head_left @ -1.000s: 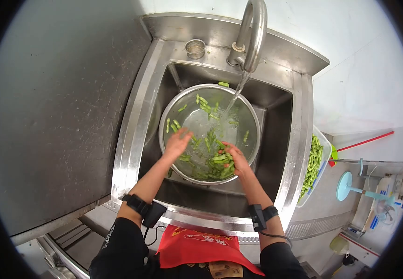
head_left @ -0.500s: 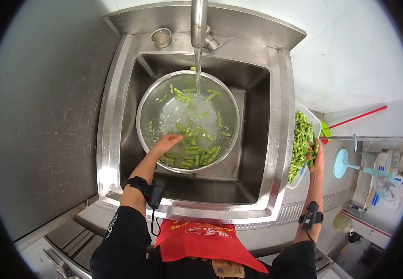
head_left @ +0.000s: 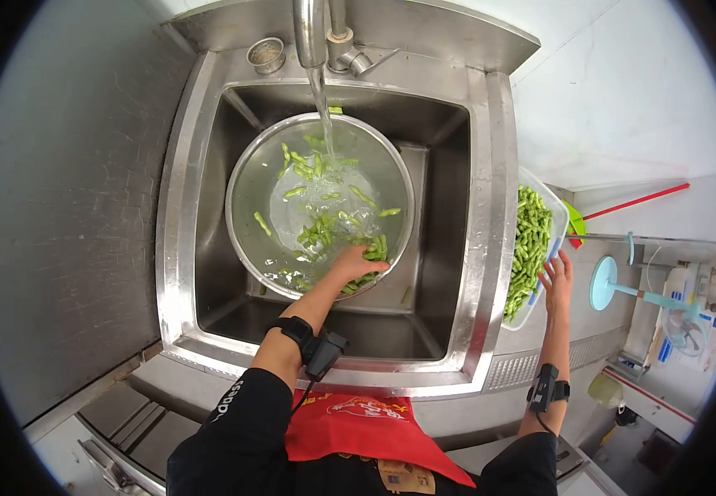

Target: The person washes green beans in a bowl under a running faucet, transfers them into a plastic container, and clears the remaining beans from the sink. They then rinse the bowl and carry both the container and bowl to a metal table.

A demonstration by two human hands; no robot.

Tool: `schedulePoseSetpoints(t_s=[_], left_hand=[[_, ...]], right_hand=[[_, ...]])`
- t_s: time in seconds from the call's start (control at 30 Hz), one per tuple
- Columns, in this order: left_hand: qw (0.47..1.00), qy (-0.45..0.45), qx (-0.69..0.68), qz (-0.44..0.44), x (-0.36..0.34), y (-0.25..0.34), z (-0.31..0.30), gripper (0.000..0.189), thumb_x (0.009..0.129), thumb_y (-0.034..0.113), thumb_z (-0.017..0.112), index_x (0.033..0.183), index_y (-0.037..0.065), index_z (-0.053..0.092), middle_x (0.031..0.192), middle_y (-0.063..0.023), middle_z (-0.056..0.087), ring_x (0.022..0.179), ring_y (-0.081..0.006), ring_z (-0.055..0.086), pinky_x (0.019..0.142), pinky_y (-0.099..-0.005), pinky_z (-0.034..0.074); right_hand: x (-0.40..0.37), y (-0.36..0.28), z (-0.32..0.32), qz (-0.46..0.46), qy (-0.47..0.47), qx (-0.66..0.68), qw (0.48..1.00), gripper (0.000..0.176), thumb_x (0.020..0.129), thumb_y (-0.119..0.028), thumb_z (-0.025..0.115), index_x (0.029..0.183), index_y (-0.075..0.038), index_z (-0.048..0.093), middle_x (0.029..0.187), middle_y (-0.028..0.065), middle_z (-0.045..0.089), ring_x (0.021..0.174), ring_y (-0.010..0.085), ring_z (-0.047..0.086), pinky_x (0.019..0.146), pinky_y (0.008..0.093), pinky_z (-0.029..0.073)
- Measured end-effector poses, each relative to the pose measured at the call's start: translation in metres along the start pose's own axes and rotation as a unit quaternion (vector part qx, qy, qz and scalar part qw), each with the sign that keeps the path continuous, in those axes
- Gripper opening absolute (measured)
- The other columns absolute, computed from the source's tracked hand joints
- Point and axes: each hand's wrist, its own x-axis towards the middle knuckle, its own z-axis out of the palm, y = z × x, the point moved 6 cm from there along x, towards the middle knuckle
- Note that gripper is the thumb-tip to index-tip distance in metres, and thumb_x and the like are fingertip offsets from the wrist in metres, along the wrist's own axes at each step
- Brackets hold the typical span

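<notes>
A round steel bowl [head_left: 246, 186] sits in the steel sink [head_left: 445, 215], holding water and green bean pods [head_left: 317, 227]. Water runs from the tap [head_left: 312, 33] into the bowl. My left hand [head_left: 356, 266] is down in the bowl at its near right side, resting on a heap of pods. My right hand [head_left: 556, 283] is out to the right of the sink, fingers spread, at the near edge of a clear tub [head_left: 558, 211] full of green pods [head_left: 527, 248]. It holds nothing.
A grey worktop [head_left: 69, 207] lies left of the sink. A small steel cup [head_left: 265, 54] stands on the sink's back ledge. On the floor at right are a teal fan [head_left: 614, 289] and a red stick [head_left: 635, 202].
My left hand moved from the bowl's left side to its near right side. My right hand let go of the pods in the tub and opened. The view shifted left.
</notes>
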Motion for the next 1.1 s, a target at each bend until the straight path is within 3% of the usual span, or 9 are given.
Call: schedulePoseSetpoints(t_s=[0.07, 0.23, 0.3, 0.43, 0.63, 0.73, 0.83, 0.93, 1.1], left_hand=[[1.000, 0.012, 0.000, 0.023, -0.001, 0.002, 0.002, 0.073, 0.057, 0.048, 0.069, 0.112, 0.003, 0.056, 0.105, -0.0212, 0.058, 0.098, -0.0323, 0.056, 0.087, -0.0354, 0.042], [0.995, 0.007, 0.084, 0.053, -0.002, -0.016, -0.004, 0.065, 0.056, 0.036, 0.069, 0.111, 0.004, 0.057, 0.096, -0.0204, 0.061, 0.089, -0.0327, 0.059, 0.081, -0.0360, 0.046], [0.999, 0.021, -0.004, 0.029, -0.014, -0.032, -0.014, 0.062, 0.056, 0.031, 0.070, 0.109, 0.002, 0.058, 0.094, -0.0204, 0.062, 0.087, -0.0315, 0.060, 0.079, -0.0343, 0.046], [0.967, 0.056, -0.247, 0.037, -0.054, -0.045, -0.063, 0.040, 0.062, 0.017, 0.069, 0.097, 0.001, 0.061, 0.084, -0.0108, 0.064, 0.076, -0.0209, 0.061, 0.070, -0.0304, 0.048], [0.854, 0.205, -0.471, -0.079, -0.092, -0.097, -0.131, 0.014, 0.068, 0.007, 0.065, 0.081, 0.003, 0.060, 0.070, -0.0030, 0.059, 0.058, -0.0114, 0.056, 0.042, -0.0271, 0.043], [0.833, 0.227, -0.491, -0.118, -0.083, -0.117, -0.122, 0.018, 0.072, 0.009, 0.064, 0.089, 0.003, 0.061, 0.074, -0.0051, 0.060, 0.059, -0.0142, 0.058, 0.038, -0.0279, 0.043], [0.811, 0.209, -0.529, -0.140, -0.073, -0.120, -0.096, 0.022, 0.075, 0.010, 0.062, 0.094, 0.001, 0.060, 0.079, -0.0074, 0.060, 0.061, -0.0163, 0.059, 0.040, -0.0288, 0.045], [0.798, 0.197, -0.560, -0.104, -0.072, -0.109, -0.086, 0.024, 0.075, 0.011, 0.061, 0.096, 0.000, 0.060, 0.083, -0.0087, 0.060, 0.065, -0.0158, 0.058, 0.045, -0.0296, 0.046], [0.802, 0.253, -0.540, -0.043, -0.092, -0.047, -0.105, 0.021, 0.078, 0.014, 0.061, 0.096, 0.002, 0.059, 0.086, -0.0048, 0.061, 0.074, -0.0112, 0.057, 0.059, -0.0254, 0.046]], right_hand=[[-0.024, -0.043, 0.042, -0.039, -0.052, 0.072, 0.995, 0.032, 0.086, -0.015, 0.050, 0.116, -0.004, 0.047, 0.112, 0.0083, 0.051, 0.091, 0.0159, 0.054, 0.076, 0.0273, 0.048], [-0.061, -0.074, 0.190, -0.029, -0.332, 0.075, 0.940, 0.031, 0.084, -0.014, 0.053, 0.113, -0.004, 0.050, 0.109, 0.0102, 0.055, 0.095, 0.0191, 0.056, 0.075, 0.0297, 0.049], [-0.079, -0.061, 0.267, -0.025, -0.390, -0.007, 0.921, 0.038, 0.081, -0.013, 0.057, 0.116, -0.003, 0.049, 0.114, 0.0112, 0.053, 0.102, 0.0225, 0.054, 0.080, 0.0319, 0.048], [-0.092, -0.028, 0.373, -0.334, -0.311, -0.239, 0.857, 0.065, 0.070, -0.028, 0.071, 0.126, -0.009, 0.043, 0.120, 0.0211, 0.047, 0.117, 0.0335, 0.040, 0.096, 0.0397, 0.035], [-0.132, 0.058, 0.451, -0.193, -0.449, -0.368, 0.791, 0.064, 0.074, -0.041, 0.064, 0.127, -0.011, 0.043, 0.127, 0.0193, 0.040, 0.119, 0.0343, 0.038, 0.096, 0.0393, 0.035], [-0.151, 0.097, 0.455, 0.067, -0.503, -0.213, 0.835, 0.058, 0.082, -0.044, 0.055, 0.127, -0.011, 0.042, 0.127, 0.0120, 0.039, 0.116, 0.0299, 0.041, 0.094, 0.0390, 0.038], [-0.185, 0.109, 0.452, 0.296, -0.513, 0.016, 0.806, 0.055, 0.087, -0.044, 0.047, 0.130, -0.012, 0.036, 0.128, 0.0082, 0.039, 0.115, 0.0298, 0.041, 0.091, 0.0459, 0.040], [-0.212, 0.072, 0.448, 0.335, -0.539, 0.081, 0.769, 0.052, 0.088, -0.040, 0.046, 0.131, -0.014, 0.035, 0.130, 0.0075, 0.038, 0.117, 0.0273, 0.039, 0.086, 0.0486, 0.043], [-0.215, 0.023, 0.439, 0.115, -0.468, 0.019, 0.876, 0.043, 0.090, -0.038, 0.044, 0.125, -0.014, 0.042, 0.120, 0.0079, 0.048, 0.102, 0.0272, 0.052, 0.078, 0.0395, 0.047]])
